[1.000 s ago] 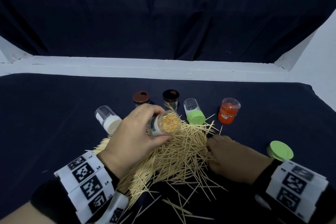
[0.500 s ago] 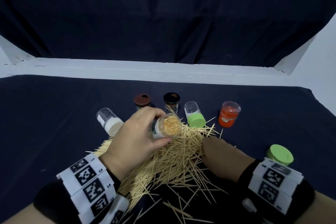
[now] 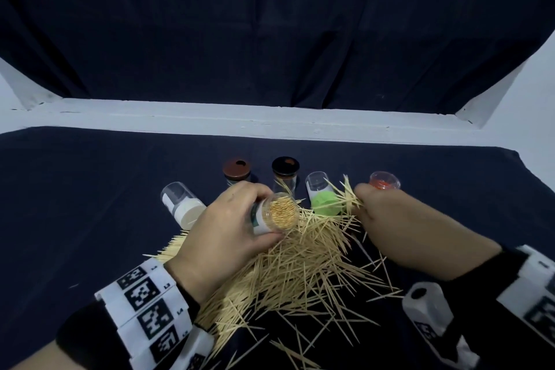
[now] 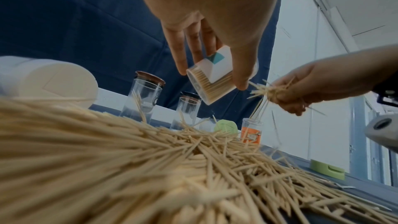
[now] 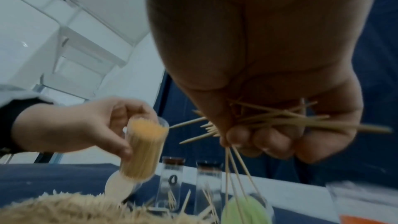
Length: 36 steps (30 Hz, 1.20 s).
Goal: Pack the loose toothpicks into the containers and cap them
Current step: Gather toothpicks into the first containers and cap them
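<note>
My left hand (image 3: 228,237) is curled round a clear container (image 3: 274,215) packed full of toothpicks, tipped so its open mouth faces up toward me, held just above the toothpick pile (image 3: 288,267). My right hand (image 3: 399,228) is closed in a fist on a bundle of toothpicks (image 3: 345,194), their ends fanning out past my thumb and a few dangling below my fingers (image 5: 269,144); it hangs beside the full container, on its right, apart from it.

The pile sprawls over the dark counter (image 3: 75,204) beneath both hands. Beyond the pile, a white-capped container (image 3: 181,204) lies on its side at the left. Next stand a brown-lidded jar (image 3: 236,173) and a black-lidded jar (image 3: 285,171), each with a few toothpicks inside. A green-capped container (image 3: 322,198) lies tipped at the pile's far edge, and an orange container (image 3: 385,181) stands open just past my right hand. In the left wrist view a loose green cap (image 4: 327,170) sits on the counter at the pile's right edge.
</note>
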Tool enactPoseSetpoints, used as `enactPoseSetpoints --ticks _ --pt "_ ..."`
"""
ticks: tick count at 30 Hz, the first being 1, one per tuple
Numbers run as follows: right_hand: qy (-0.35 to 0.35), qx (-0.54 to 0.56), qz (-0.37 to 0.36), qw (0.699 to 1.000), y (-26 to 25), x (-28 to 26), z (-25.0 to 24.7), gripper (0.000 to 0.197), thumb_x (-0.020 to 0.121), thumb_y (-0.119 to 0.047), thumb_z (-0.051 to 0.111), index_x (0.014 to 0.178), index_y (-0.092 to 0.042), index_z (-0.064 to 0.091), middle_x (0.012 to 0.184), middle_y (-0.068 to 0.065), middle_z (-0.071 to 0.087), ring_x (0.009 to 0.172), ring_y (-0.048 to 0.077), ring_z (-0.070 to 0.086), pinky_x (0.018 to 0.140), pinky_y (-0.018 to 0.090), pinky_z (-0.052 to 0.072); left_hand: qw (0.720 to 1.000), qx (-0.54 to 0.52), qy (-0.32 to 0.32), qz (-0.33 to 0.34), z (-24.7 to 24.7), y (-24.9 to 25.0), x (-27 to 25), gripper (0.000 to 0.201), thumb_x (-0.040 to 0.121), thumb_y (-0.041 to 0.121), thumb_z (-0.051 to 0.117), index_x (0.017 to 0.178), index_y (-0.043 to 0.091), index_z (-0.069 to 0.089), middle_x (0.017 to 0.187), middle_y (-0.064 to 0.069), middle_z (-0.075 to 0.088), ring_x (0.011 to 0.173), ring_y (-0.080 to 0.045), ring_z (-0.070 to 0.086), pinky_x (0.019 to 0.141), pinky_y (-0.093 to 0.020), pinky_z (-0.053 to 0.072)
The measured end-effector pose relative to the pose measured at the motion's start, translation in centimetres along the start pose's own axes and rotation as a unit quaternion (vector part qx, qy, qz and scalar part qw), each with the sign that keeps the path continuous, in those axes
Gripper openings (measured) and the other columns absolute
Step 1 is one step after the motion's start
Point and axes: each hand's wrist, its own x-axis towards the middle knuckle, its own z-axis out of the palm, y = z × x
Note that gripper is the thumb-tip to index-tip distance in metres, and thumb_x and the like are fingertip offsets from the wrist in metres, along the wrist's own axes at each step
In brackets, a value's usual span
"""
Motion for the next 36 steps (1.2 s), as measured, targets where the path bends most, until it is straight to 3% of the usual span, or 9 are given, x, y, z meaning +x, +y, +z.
enactPoseSetpoints --ticks 2,7,12,18,21,24,27,31,36 --pt "0.015 0.029 -0.022 0.999 -1.4 -0.3 -1.0 0.016 0.099 -0.015 0.039 0.084 -0.019 0.035 0.073 -0.006 0.038 0.055 0.005 0.039 0.047 0.019 0.032 1.0 0.006 -0.001 0.002 0.1 0.0 0.0 0.047 0.066 0.036 0.083 0.105 0.027 0.058 0.1 0.017 0.056 0.094 0.002 0.049 0.078 -0.017 0.042" --pt "0.017 0.052 -0.031 0.998 -4.3 0.0 -0.7 0.012 0.096 -0.011 0.035 0.092 -0.023 0.035 0.083 -0.002 0.049 0.071 0.017 0.053 0.055 0.029 0.039 1.0 0.01 -0.011 -0.001 0.1 0.1 0.0 0.049 0.066 0.039 0.083 0.107 0.028 0.058 0.102 0.017 0.055 0.095 0.001 0.049 0.081 -0.021 0.044" --pt "0.019 -0.023 -0.057 0.998 -6.2 -0.3 -0.1 0.019 0.091 -0.004 0.034 0.105 -0.017 0.036 0.103 0.005 0.056 0.09 0.024 0.062 0.064 0.033 0.046 1.0 0.002 -0.011 -0.006 0.0 0.2 -0.1 0.049 0.066 0.038 0.083 0.108 0.031 0.058 0.103 0.019 0.056 0.097 0.002 0.05 0.084 -0.022 0.044" --pt "0.027 -0.091 -0.074 0.993 -7.3 0.3 0.0 0.026 0.092 -0.006 0.032 0.117 -0.008 0.04 0.113 0.01 0.052 0.099 0.025 0.059 0.07 0.03 0.045 1.0 0.021 -0.005 0.012 0.3 0.0 -0.1 0.05 0.065 0.038 0.084 0.107 0.029 0.059 0.101 0.018 0.058 0.096 -0.001 0.053 0.081 -0.026 0.048" --pt "0.011 -0.062 -0.083 0.995 -7.2 1.1 0.7 0.056 0.093 -0.012 0.041 0.144 -0.004 0.018 0.124 0.013 0.048 0.107 0.025 0.055 0.079 0.032 0.046 0.999 0.028 -0.005 0.027 0.5 0.0 -0.1 0.049 0.065 0.045 0.079 0.107 0.029 0.059 0.102 0.018 0.058 0.095 -0.002 0.054 0.079 -0.024 0.047" --pt "-0.023 0.076 -0.053 0.995 -6.6 1.8 0.2 0.081 0.091 -0.016 0.053 0.151 -0.018 -0.002 0.132 0.007 0.042 0.103 0.017 0.052 0.074 0.026 0.04 0.999 0.034 -0.011 0.032 0.4 0.1 -0.1 0.049 0.066 0.048 0.078 0.106 0.028 0.059 0.101 0.018 0.058 0.093 -0.002 0.055 0.078 -0.023 0.048" --pt "0.034 0.176 -0.026 0.984 -5.3 2.0 -0.3 0.06 0.09 -0.021 0.058 0.141 -0.026 0.027 0.117 -0.006 0.047 0.099 0.009 0.05 0.076 0.022 0.041 1.0 0.025 -0.006 0.011 0.3 0.1 -0.1 0.052 0.065 0.051 0.075 0.108 0.028 0.059 0.103 0.019 0.057 0.093 0.001 0.052 0.08 -0.021 0.047" --pt "0.142 0.231 -0.066 0.96 -4.1 2.1 0.1 0.015 0.086 -0.013 0.065 0.099 -0.022 0.066 0.093 -0.009 0.06 0.077 0.002 0.053 0.067 0.015 0.042 1.0 0.015 -0.006 -0.007 0.1 0.0 0.0 0.052 0.065 0.046 0.08 0.109 0.028 0.059 0.103 0.018 0.056 0.094 0.001 0.051 0.082 -0.023 0.046" --pt "0.214 0.246 -0.124 0.937 -4.2 2.3 1.2 0.009 0.074 -0.003 0.074 0.076 -0.012 0.075 0.078 -0.004 0.067 0.07 0.004 0.056 0.072 0.011 0.042 1.0 0.008 -0.01 -0.003 0.2 0.2 0.0 0.051 0.065 0.041 0.083 0.109 0.029 0.06 0.102 0.018 0.057 0.095 0.001 0.052 0.082 -0.024 0.047"
